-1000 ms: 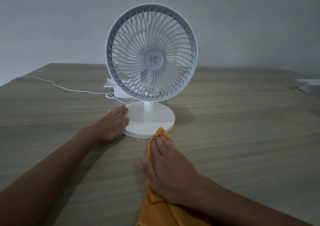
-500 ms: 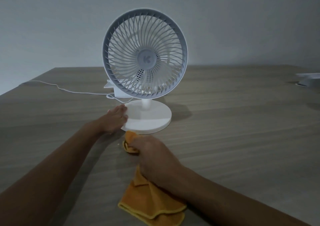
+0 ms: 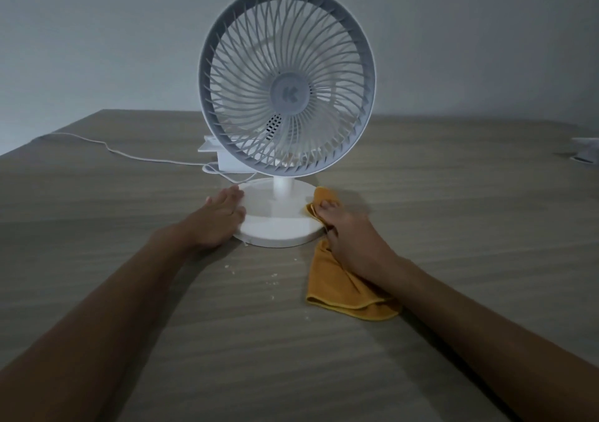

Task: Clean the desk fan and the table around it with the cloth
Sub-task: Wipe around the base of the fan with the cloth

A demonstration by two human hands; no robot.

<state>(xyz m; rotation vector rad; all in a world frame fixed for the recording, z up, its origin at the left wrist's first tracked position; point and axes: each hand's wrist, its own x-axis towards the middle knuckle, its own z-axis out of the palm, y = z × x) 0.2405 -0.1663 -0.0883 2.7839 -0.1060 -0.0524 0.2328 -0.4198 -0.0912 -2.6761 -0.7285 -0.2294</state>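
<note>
Desk fan (image 3: 287, 89) upright mid-table (image 3: 453, 292), round grille facing camera, short neck down to a round white base (image 3: 275, 224).

Left hand (image 3: 217, 222) flat against the base's left edge, palm down, fingers together and extended toward the far side, fingertips touching the rim. Not wrapped round anything, just pressed alongside. Left forearm straight, running from near-left corner of view up to the base.

Right hand (image 3: 348, 238) on the base's right edge, palm down, fingers bent over the orange cloth (image 3: 343, 288) and pinning it to the table and against the rim. Front tip of cloth pokes out past the fingertips beside the base's right side; rest trails back under the wrist toward the camera, rumpled, hemmed edge folded over. Whether thumb pinches the cloth: cannot tell, hidden under the hand. Right forearm straight, coming in from near-right corner.

Hands apart, one each side of the base.

Small pale crumbs (image 3: 272, 275) scattered on table just in front of the base, between the two forearms.

White cable (image 3: 129, 156) runs from behind-left of the fan out to the table's left edge. White box (image 3: 223, 159) behind the fan's lower left, partly hidden by grille. White object (image 3: 586, 152) far right of the fan at frame edge, too cropped to identify.
</note>
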